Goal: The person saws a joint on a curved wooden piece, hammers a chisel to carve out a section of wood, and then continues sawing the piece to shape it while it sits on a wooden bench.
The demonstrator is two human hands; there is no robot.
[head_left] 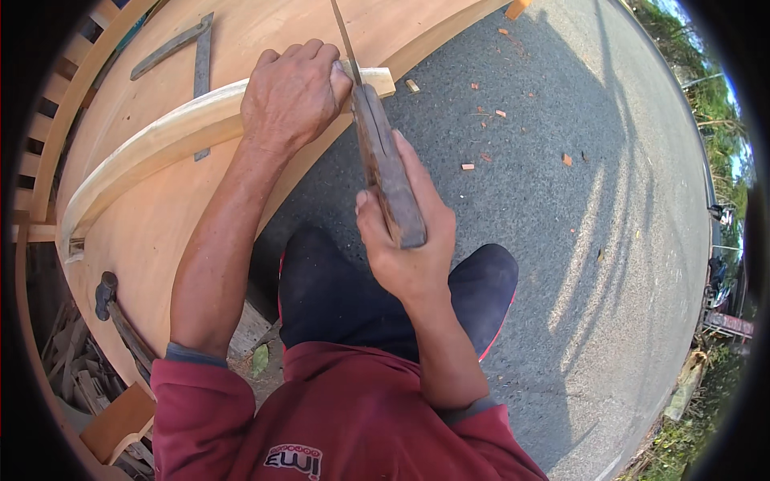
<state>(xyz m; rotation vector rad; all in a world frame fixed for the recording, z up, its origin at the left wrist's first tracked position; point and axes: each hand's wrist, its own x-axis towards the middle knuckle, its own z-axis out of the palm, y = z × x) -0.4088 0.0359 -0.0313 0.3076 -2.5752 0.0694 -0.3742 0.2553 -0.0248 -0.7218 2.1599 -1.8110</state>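
Note:
My right hand (417,248) is closed round the worn wooden handle of a handsaw (378,144). Its thin blade points away from me and lies against the wooden piece near its right end. My left hand (293,96) is closed over that long pale wooden piece (148,154), pressing it down just left of the blade. The piece lies across a plywood surface (172,200), its right end jutting past the edge. How deep the blade sits in the wood is hidden by my left hand.
A metal square (202,64) lies on the plywood, partly under the wooden piece. A hammer (107,298) rests at the lower left, near scrap wood (76,361). Small wood offcuts (468,167) are scattered over the asphalt (513,208) at the right.

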